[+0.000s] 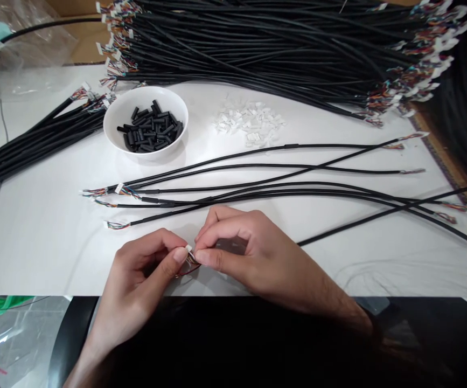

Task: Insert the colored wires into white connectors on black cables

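Fingertips [180,255] of both hands close on one tiny white plastic connector [188,248], which we hold just above the lower edge of the white tabletop [35,253], a little left of the frame's centre. Our left hand [136,280] comes in from the lower left, its thumb and forefinger pinching the connector from that side. Our right hand [249,253] comes in from the lower right, its thumb and forefinger closed on the connector from the other side, with the remaining fingers curled. Thin multicoloured wires [190,264] spread below the connector, between our hands, and a red strand shows among them. A black cable [338,229] runs from behind our right hand toward the right edge; we cannot tell whether it carries those wires.

Several loose black cables [257,186] lie across the middle of the tabletop, just above our hands and apart from them. Further up, left of centre, a white bowl [107,126] holds short black heat-shrink sleeves [150,129]. To its right sits a heap of small white connector housings [249,123]. A thick bundle of black cables [257,54] with wired ends spans the top, and a smaller bundle [43,143] lies at the left.
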`<state>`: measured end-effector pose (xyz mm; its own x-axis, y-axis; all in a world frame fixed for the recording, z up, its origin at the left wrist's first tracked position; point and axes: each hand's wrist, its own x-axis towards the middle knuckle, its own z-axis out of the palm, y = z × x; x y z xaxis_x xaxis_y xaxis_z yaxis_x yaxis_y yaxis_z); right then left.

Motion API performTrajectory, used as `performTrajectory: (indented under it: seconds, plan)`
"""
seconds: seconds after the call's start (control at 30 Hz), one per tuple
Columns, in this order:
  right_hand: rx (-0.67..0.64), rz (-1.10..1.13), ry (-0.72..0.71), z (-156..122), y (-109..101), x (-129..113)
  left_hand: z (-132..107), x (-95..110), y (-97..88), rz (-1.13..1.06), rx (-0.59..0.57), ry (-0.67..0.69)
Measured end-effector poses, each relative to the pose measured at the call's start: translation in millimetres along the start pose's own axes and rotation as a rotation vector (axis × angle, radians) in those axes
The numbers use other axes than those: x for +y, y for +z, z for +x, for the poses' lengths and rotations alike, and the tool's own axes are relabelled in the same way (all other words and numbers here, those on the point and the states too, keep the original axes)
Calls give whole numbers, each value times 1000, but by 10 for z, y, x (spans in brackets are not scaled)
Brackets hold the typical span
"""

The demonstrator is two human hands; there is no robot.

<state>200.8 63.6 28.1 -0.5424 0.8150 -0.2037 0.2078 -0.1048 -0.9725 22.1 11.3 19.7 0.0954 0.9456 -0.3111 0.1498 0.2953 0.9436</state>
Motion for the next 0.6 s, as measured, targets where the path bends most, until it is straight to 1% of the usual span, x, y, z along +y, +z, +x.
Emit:
performTrajectory:
  seconds: [0.13,0.2,0.33,0.53,0.6]
  plan:
    - [-132,-12,106,70,-61,-41,22,12,-5,22,-27,-12]
    - [-176,-24,147,101,-84,-65,29,14,-11,24,-30,-25]
    - [-234,-36,191,152,-107,-80,21,17,-8,8,-30,-22]
    - [-349,8,228,209,-155,-54,-4,30,25,7,11,2]
    - [-385,11,261,226,-173,-55,4,20,14,-1,-8,11]
